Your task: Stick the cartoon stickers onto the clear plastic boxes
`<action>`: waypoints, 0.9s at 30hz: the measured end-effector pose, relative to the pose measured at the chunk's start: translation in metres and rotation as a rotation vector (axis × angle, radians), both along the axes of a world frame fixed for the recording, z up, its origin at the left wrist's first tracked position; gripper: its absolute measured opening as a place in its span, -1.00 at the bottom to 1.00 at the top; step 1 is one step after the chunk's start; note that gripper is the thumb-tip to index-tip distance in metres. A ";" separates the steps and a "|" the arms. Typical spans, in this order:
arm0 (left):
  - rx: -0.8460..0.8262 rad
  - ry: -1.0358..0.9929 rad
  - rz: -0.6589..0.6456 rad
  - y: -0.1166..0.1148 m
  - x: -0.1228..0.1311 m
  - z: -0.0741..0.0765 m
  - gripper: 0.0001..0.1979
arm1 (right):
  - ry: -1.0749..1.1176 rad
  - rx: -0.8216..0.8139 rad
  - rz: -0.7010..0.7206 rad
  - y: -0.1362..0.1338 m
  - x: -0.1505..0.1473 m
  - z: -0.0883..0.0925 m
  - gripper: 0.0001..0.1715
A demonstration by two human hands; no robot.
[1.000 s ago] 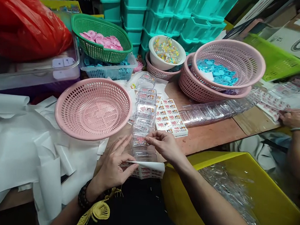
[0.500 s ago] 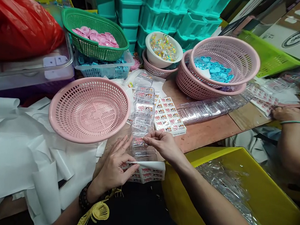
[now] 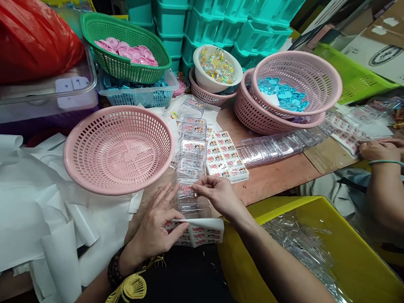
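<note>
The left hand (image 3: pixel 160 221) is clamped on a folded sticker sheet (image 3: pixel 203 234), thumb in front and fingers behind; the sheet stands at the near side, just in front of the wearer's lap. The right hand (image 3: pixel 213 192) has thumb and forefinger close together at the right end of a label (image 3: pixel 186 189) on a clear case; whether they pinch or press it cannot be told. That case lies in a row of clear cases (image 3: pixel 193 147) running away from the hands, edges overlapping in places. Right of the row, its left edge close against it, lies a sticker stack (image 3: pixel 226 157). Left of the row, a pink basket (image 3: pixel 75 173) leaves only a narrow gap at its right rim. White paper (image 3: pixel 15 215) crowds the near left. The main open room is a bare strip of table (image 3: pixel 274 179) to the right, bounded by its near edge and a second row of clear cases (image 3: pixel 282 146). Below that edge, a yellow bin (image 3: pixel 296 202) stands close beneath the right forearm. Stacked pink baskets (image 3: pixel 337 88), a white bowl (image 3: pixel 205 82) and a green basket (image 3: pixel 125 72) close off the far side, backed by teal bins (image 3: pixel 210 29). At far right, a co-worker's hand (image 3: pixel 379 150) is well apart.
</note>
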State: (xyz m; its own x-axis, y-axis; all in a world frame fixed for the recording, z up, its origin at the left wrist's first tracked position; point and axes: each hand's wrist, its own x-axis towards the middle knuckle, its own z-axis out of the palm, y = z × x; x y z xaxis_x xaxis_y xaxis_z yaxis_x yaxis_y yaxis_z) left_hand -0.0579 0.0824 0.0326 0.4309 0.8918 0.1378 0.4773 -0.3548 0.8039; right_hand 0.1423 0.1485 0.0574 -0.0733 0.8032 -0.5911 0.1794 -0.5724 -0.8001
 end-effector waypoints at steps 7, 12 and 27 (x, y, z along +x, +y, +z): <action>-0.081 0.067 -0.069 0.001 0.001 0.002 -0.91 | -0.241 0.116 0.131 -0.005 -0.005 0.008 -0.71; -0.120 0.077 -0.050 0.002 0.001 0.006 -0.91 | -0.746 0.213 0.386 -0.006 -0.015 0.021 -0.81; -0.356 -0.256 0.128 -0.006 -0.002 0.029 -0.81 | -0.543 0.620 0.664 -0.059 0.018 0.073 -0.88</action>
State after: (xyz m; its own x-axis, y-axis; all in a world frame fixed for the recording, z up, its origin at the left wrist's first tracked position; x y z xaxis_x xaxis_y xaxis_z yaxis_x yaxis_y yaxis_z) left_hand -0.0596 0.0764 0.0613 0.3063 0.9467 -0.0996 0.2693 0.0142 0.9629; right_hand 0.1607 0.0894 0.1305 -0.4575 0.8715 -0.1764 0.7278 0.2531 -0.6374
